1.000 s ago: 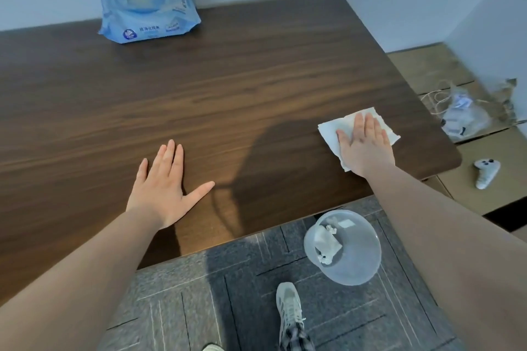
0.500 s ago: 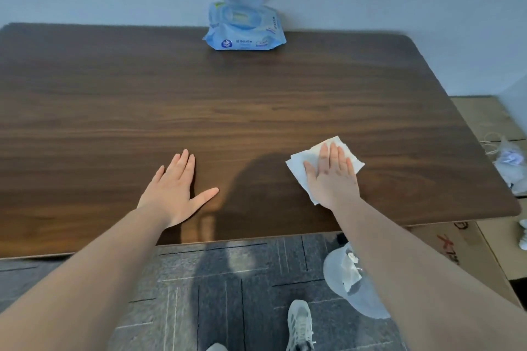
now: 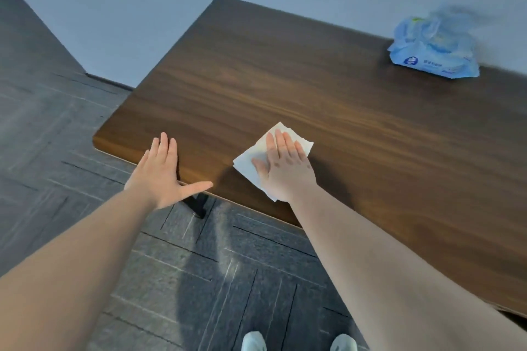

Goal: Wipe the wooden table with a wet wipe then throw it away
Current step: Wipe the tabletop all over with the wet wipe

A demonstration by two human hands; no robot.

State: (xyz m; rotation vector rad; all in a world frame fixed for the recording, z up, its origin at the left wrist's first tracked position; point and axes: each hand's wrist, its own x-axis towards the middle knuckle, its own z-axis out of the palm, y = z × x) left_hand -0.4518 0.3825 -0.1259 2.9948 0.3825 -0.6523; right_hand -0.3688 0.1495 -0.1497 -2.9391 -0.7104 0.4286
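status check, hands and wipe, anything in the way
Right hand flat on wet wipe, pressing it to table. Left hand open at near edge. Wipe pack far off, path unobstructed.

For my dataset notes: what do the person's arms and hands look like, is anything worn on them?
Both forearms are bare, no sleeves in view. The left hand and right hand show no gloves, rings, watch or bracelet. Nails look short and unpainted.
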